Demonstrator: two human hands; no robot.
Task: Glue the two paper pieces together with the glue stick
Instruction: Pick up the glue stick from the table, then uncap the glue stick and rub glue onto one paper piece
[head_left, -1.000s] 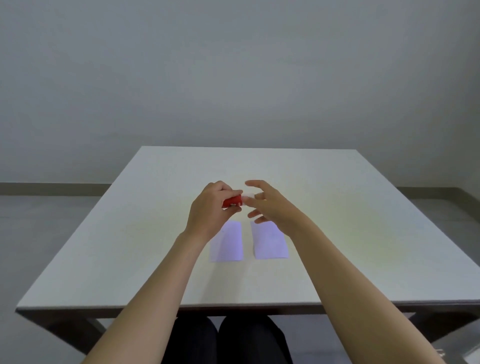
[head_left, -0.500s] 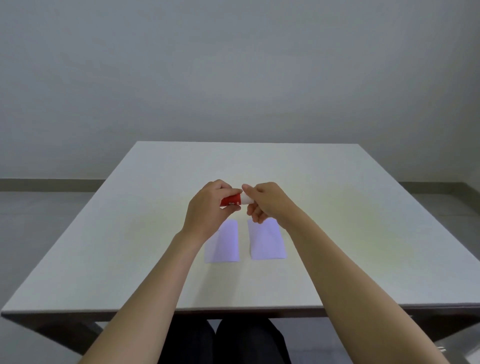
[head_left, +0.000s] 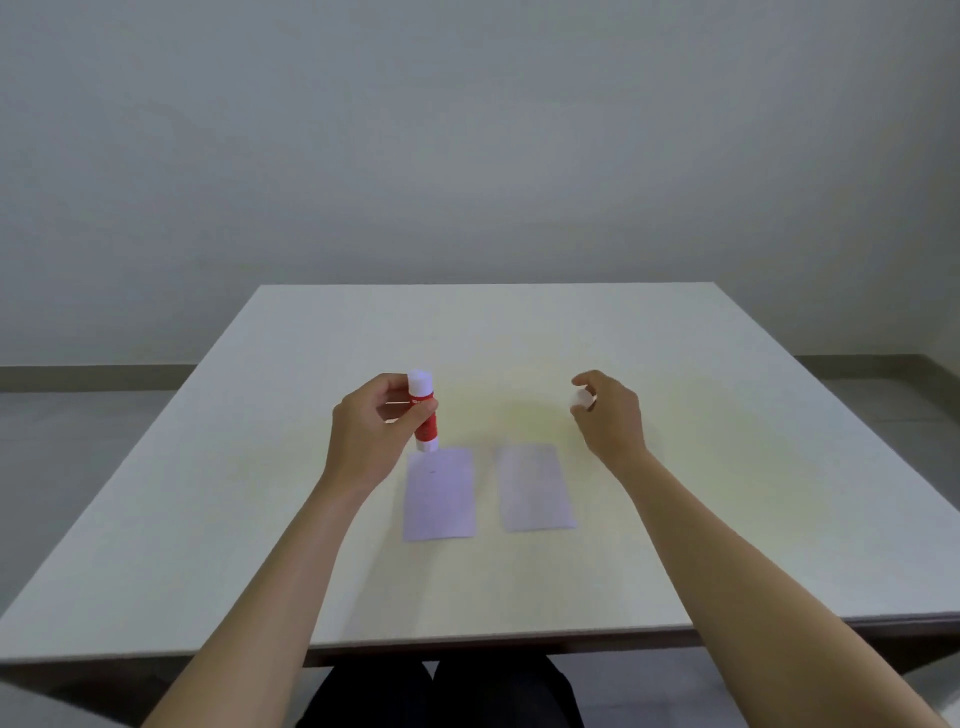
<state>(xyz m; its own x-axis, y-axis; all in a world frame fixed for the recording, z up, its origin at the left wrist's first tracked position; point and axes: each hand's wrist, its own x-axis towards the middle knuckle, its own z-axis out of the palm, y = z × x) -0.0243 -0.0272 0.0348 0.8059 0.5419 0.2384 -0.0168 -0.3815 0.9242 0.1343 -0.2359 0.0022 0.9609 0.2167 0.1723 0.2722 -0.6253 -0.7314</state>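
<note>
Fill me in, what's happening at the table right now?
A person is gluing two paper pieces. The left hand holds the red glue stick roughly upright above the table, near the far end of the left paper piece. The right hand is off to the right with a small white thing pinched in its fingers, probably the cap. The right paper piece lies flat beside the left one, apart from it; no gluing shows yet.
</note>
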